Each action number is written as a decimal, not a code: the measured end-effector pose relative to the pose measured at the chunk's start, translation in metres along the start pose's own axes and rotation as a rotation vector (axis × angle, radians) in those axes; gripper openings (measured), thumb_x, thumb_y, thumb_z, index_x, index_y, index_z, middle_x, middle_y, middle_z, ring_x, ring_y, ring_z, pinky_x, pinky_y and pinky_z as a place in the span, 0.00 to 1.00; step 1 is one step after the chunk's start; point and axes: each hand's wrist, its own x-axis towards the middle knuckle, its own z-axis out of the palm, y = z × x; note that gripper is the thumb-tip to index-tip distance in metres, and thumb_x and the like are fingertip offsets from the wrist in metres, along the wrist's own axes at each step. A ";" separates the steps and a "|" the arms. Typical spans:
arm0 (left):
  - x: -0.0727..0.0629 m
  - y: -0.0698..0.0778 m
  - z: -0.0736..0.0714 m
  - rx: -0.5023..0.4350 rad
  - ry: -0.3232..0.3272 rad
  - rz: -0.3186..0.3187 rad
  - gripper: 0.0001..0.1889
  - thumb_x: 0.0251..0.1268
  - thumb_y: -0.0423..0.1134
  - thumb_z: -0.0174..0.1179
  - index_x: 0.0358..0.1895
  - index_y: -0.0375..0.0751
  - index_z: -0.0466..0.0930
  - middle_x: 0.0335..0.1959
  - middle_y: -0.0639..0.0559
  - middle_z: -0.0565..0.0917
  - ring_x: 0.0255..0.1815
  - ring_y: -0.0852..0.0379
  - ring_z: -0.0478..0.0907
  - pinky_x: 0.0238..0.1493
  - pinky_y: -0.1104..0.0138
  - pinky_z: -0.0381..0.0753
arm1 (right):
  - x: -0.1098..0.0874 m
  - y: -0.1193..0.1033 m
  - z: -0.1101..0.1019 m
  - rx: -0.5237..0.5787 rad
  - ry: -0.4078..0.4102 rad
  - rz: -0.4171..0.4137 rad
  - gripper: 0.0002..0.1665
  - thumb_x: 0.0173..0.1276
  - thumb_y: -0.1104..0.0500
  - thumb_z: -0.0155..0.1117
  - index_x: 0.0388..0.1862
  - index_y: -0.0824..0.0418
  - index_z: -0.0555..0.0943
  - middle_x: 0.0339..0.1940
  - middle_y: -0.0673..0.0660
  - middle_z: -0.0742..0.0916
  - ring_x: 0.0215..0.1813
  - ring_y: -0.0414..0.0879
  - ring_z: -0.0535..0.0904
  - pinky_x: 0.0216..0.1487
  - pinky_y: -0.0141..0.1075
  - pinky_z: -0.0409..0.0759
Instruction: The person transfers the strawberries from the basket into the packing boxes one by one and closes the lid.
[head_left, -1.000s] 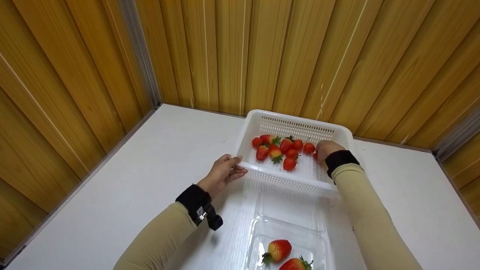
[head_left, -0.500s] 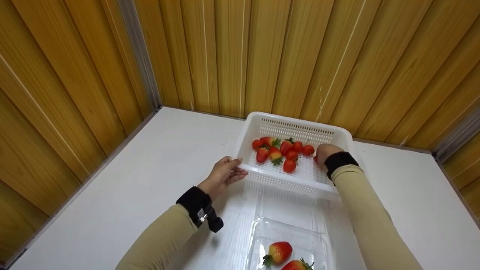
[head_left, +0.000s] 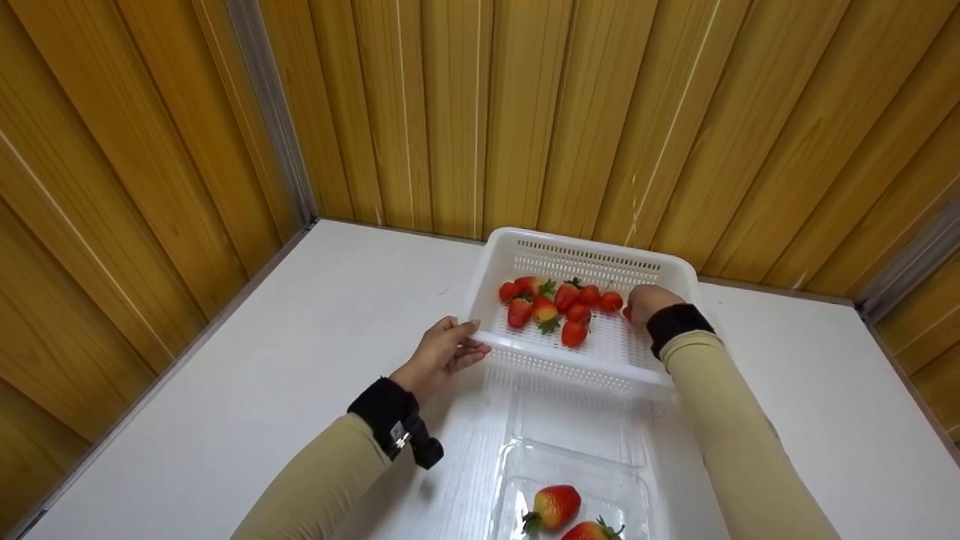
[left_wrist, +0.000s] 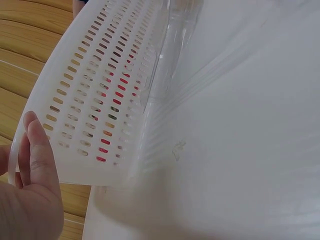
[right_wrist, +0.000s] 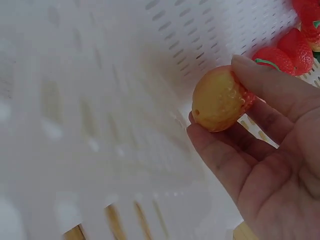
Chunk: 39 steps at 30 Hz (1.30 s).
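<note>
My left hand (head_left: 442,352) holds the near-left rim of a white perforated plastic basket (head_left: 577,360), thumb on top and fingers beneath. In the left wrist view, the thumb and fingers of that hand (left_wrist: 30,200) pinch the rim from both sides. My right hand (head_left: 651,304) reaches into the basket's right end. Seen from the right wrist, the hand (right_wrist: 285,145) pinches a red strawberry with a yellow end (right_wrist: 217,97) between thumb and fingers, beside the basket wall. Several strawberries (head_left: 545,310) and small round red fruits (head_left: 574,334) lie in the basket, left of the right hand.
A clear plastic box (head_left: 577,454) stands in front of the basket on the white table (head_left: 337,300). Inside it lie a large strawberry (head_left: 556,507) and another strawberry (head_left: 592,531), cut off by the frame. Wood-patterned walls (head_left: 420,112) enclose the table behind and at the sides.
Both hands keep their places at the basket, and the fruit lies as before. Only the head view has shifted slightly.
</note>
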 end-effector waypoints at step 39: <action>-0.007 -0.001 0.000 0.023 -0.014 -0.006 0.10 0.79 0.37 0.56 0.38 0.37 0.68 0.22 0.51 0.80 0.23 0.63 0.82 0.30 0.76 0.88 | -0.030 -0.009 -0.050 0.030 0.140 -0.184 0.30 0.65 0.64 0.60 0.65 0.77 0.73 0.55 0.75 0.82 0.50 0.61 0.74 0.60 0.51 0.78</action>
